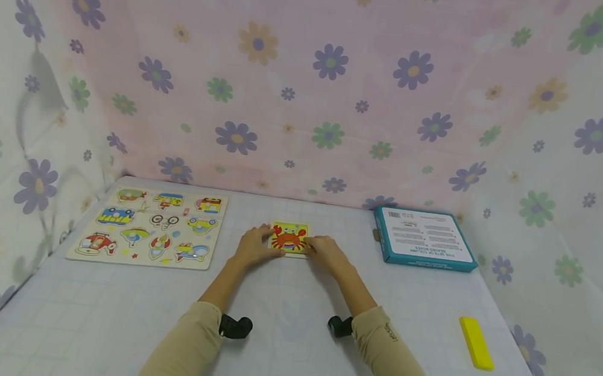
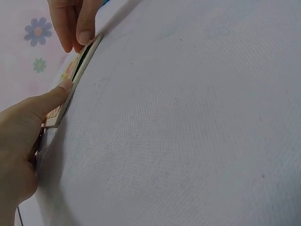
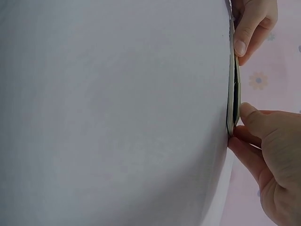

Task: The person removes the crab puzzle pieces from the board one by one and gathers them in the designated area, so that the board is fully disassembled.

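A small square crab jigsaw puzzle (image 1: 289,241) with a red crab on yellow lies at the middle of the table, in a pale frame. My left hand (image 1: 253,249) grips its left side, the thumb along the near edge. At the right side, my right hand (image 1: 328,255) pinches a puzzle piece (image 3: 237,106) between thumb and fingers. In the right wrist view that piece tilts up, with a dark gap between it and the pale frame (image 3: 230,103) beneath. The left wrist view shows the same gap close to the right fingertips.
To the left lies a wooden vehicle peg puzzle board (image 1: 152,234) with several pictured pieces. A teal and white box (image 1: 427,239) lies at the back right. Nearer on the right is a yellow bar (image 1: 476,343). Flowered cloth (image 1: 309,104) hangs behind the table (image 1: 286,344).
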Demonstrator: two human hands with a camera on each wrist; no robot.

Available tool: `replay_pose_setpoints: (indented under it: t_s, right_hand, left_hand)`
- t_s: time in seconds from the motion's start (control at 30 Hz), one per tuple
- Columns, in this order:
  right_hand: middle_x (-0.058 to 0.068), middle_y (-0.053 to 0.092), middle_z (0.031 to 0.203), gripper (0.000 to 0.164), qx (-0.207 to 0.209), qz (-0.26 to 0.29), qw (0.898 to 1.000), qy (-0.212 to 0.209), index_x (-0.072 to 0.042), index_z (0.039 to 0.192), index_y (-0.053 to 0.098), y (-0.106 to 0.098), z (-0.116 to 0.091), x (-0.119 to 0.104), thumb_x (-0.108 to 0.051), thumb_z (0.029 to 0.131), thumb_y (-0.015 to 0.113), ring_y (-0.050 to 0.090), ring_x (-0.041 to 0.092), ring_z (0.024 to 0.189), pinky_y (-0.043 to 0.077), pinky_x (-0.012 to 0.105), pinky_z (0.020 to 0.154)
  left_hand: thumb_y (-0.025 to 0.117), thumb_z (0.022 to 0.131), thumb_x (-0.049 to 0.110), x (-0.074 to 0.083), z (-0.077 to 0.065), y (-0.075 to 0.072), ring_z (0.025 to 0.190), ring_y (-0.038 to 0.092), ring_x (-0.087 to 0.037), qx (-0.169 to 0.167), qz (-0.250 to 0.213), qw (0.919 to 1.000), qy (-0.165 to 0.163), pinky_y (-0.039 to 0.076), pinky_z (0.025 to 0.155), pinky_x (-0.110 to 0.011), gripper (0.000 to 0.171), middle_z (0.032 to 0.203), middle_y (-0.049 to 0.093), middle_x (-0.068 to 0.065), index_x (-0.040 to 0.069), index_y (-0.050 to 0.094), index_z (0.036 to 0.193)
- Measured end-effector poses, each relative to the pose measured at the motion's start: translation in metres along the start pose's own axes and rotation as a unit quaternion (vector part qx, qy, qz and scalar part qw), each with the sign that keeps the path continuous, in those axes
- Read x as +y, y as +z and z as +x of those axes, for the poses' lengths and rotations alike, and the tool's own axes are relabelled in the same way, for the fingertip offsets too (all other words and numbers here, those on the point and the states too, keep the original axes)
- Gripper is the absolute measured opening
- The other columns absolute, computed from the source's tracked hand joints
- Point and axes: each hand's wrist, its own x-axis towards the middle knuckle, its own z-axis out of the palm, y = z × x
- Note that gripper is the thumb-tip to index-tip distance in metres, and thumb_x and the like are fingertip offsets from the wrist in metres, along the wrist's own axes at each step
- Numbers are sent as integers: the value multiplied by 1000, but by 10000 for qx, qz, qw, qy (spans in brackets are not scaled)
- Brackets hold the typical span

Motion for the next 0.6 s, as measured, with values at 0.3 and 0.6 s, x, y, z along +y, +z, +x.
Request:
replay_pose_setpoints:
  t_s: [0.3, 0.6]
  right_hand:
    - [15, 69, 106, 25, 212, 50, 9997, -68, 2, 110, 68, 1, -3, 0, -13, 91, 61, 64, 29, 103, 50, 40, 91]
    - [14, 71, 94, 19, 599, 228, 9975, -301, 3, 102, 70, 4, -5, -2, -8, 86, 66, 67, 26, 88, 54, 37, 81]
  left_hand:
    - [70, 82, 39, 1, 0, 1, 131, 36, -44, 194, 96, 9995, 221, 27, 109, -53, 61, 139, 46, -20, -2, 58, 125]
    - [74, 79, 34, 2, 0, 7, 129, 43, -36, 568, 191, 9974, 400, 28, 110, -48, 59, 132, 52, -22, -6, 59, 120]
